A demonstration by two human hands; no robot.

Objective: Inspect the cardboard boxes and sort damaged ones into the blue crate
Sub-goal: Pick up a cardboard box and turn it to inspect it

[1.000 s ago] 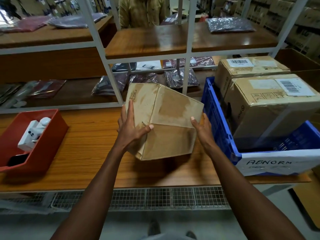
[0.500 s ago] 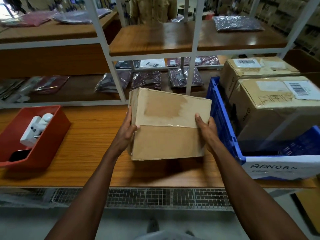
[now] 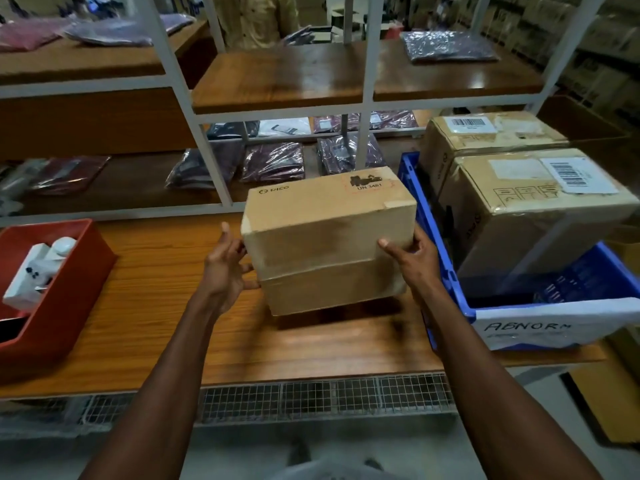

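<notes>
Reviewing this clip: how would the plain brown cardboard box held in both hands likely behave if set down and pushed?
The brown cardboard box probably stays stiff: its faces look flat between the left hand and right hand. Its broad, squat shape suggests sliding across the wooden table, not tipping. Weight is uncertain.

red bin (image 3: 74, 292) left on wooden table (image 3: 166, 327), white items inside; bagged garments (image 3: 273, 161) on shelf behind; wire mesh (image 3: 311, 396) under table edge
</notes>
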